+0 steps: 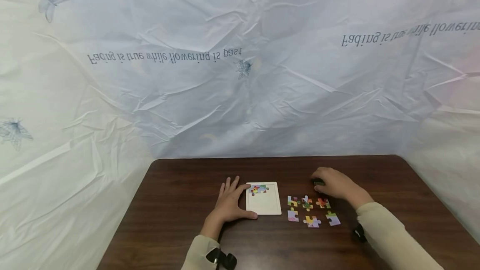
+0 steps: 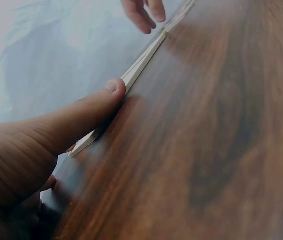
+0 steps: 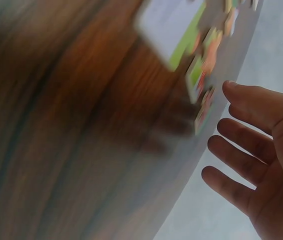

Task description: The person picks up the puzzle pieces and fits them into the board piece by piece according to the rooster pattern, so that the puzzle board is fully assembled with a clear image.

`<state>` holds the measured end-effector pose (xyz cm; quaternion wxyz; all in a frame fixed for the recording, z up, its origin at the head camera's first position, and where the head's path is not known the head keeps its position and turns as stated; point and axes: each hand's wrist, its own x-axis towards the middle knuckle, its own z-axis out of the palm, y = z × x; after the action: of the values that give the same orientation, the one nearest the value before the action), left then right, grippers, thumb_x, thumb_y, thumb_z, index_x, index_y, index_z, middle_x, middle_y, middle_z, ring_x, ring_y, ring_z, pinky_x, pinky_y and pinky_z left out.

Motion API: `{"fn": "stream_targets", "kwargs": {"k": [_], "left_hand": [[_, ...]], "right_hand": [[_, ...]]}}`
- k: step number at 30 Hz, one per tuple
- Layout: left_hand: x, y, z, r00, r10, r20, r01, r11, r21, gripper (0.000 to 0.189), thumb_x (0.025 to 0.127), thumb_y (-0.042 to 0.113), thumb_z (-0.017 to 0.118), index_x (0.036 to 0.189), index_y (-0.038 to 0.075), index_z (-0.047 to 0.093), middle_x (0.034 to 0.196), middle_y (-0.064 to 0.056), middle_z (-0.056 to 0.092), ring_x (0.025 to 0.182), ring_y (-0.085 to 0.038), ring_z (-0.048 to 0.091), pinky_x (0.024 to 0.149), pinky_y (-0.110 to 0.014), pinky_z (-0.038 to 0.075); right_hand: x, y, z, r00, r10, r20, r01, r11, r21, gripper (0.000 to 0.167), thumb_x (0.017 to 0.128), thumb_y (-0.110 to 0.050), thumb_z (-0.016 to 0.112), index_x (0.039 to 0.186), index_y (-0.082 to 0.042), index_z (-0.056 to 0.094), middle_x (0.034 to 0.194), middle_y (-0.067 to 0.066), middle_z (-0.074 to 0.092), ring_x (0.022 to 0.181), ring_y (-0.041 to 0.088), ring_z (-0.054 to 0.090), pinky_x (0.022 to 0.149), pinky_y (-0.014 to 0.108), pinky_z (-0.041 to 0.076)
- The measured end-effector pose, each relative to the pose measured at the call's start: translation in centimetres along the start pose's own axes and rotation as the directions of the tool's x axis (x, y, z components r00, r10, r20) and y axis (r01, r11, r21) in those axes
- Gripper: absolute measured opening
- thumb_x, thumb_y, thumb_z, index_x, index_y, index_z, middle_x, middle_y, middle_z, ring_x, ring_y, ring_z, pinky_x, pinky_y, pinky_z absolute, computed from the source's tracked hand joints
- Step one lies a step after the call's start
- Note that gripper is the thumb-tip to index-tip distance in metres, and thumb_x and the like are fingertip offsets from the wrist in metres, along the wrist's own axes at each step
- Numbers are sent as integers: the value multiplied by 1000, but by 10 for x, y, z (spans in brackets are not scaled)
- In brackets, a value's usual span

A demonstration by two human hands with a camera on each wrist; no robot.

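My left hand (image 1: 229,205) steadies a square white puzzle tray (image 1: 264,205), fingers spread. Its index fingertip touches the upper left edge, and in the left wrist view the thumb (image 2: 94,112) lies against the tray's side. Joined jigsaw pieces (image 1: 258,189) with a colourful print lie in the tray's upper left corner. To the right of the loose pieces, my right hand (image 1: 333,183) hovers low over the table, fingers loosely bent. A dark green jigsaw piece (image 1: 318,181) shows beneath its fingers, partly hidden. The right wrist view shows nothing held between the fingers (image 3: 236,155).
Several loose jigsaw pieces (image 1: 312,221) lie in two rough rows between the tray and my right hand. They rest on a dark brown wooden table (image 1: 180,186). A wrinkled pale sheet (image 1: 232,107) with printed words hangs behind the table and along both sides.
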<state>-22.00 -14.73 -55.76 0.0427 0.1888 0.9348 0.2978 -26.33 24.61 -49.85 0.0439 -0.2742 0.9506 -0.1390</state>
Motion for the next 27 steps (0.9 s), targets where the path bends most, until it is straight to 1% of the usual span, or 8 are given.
{"fn": "stream_targets", "kwargs": {"k": [5, 11, 17, 21, 27], "left_hand": [[0, -1, 0, 1000, -1, 2, 1, 1000, 7, 106, 72, 64, 92, 158, 22, 50, 173, -21, 21, 160, -50, 6, 127, -66, 7], [1, -1, 0, 1000, -7, 6, 7, 1000, 2, 105, 72, 63, 92, 158, 22, 50, 173, -20, 21, 160, -49, 6, 127, -66, 7], [0, -1, -1, 1000, -4, 9, 5, 1000, -9, 105, 71, 63, 92, 158, 22, 50, 173, -21, 21, 160, -49, 6, 127, -66, 7], [1, -1, -1, 1000, -3, 9, 3, 1000, -14, 105, 72, 63, 92, 158, 22, 50, 173, -21, 21, 160, -50, 5, 127, -67, 7], [1, -3, 0, 1000, -5, 12, 5, 1000, 0, 104, 72, 64, 91, 159, 23, 49, 173, -21, 20, 160, -49, 5, 127, -66, 7]], "right_hand": [[-6, 8, -4, 999, 24, 24, -23, 1000, -3, 33, 92, -15, 84, 120, 0, 75, 115, 15, 70, 103, 36, 69, 84, 55, 59], [-9, 8, -5, 999, 43, 29, -44, 999, 3, 35, 89, -13, 86, 119, 1, 75, 117, 17, 71, 107, 39, 68, 88, 57, 58], [-10, 5, -2, 1000, 5, 26, -5, 1000, 8, 25, 90, -10, 84, 112, -1, 78, 110, 13, 73, 102, 36, 70, 84, 53, 60], [-9, 5, 0, 1000, -19, 17, 20, 1000, -18, 18, 90, -9, 84, 107, -3, 79, 105, 10, 74, 97, 32, 71, 81, 50, 61], [-8, 4, 1, 1000, -17, 7, 17, 1000, -26, 16, 89, -8, 85, 103, -4, 80, 103, 10, 74, 94, 31, 71, 78, 49, 62]]}}
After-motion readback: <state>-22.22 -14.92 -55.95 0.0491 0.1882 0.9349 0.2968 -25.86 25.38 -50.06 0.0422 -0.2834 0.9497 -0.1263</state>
